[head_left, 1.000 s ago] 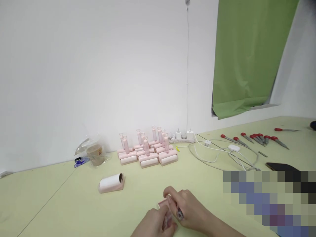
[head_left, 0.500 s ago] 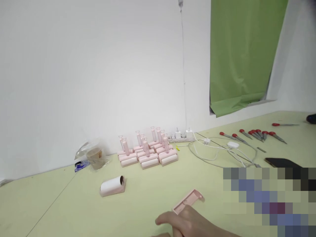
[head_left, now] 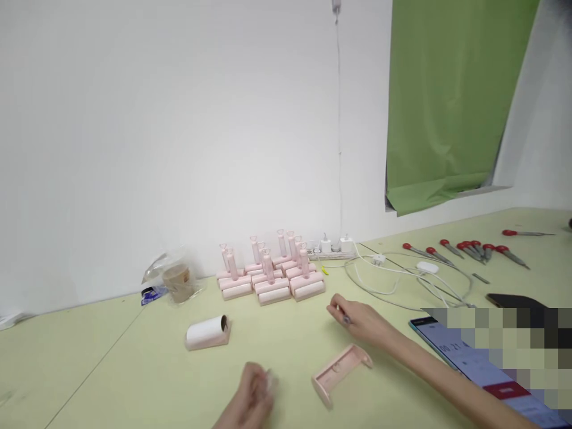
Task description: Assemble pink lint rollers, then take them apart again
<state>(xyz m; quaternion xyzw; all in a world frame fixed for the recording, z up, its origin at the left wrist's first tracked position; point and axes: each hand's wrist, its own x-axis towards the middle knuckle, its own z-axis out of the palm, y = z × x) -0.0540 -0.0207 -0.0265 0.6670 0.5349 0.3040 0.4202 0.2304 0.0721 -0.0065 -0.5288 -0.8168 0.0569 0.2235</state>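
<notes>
The left hand (head_left: 254, 394) was curled shut low over the tabletop (head_left: 111, 369), with something pale and blurred at its fingertips. The right hand (head_left: 360, 322) reached forward with its fingers half bent; whether it gripped anything could not be told. A pink plastic cover (head_left: 342, 370) lay open side up between the 2 hands, near the right wrist. A white roll (head_left: 206, 331) lay further left, a cluster of pink rollers (head_left: 270, 277) stood near the wall (head_left: 179, 119), and red-handled screwdrivers (head_left: 465, 250) lay far right
</notes>
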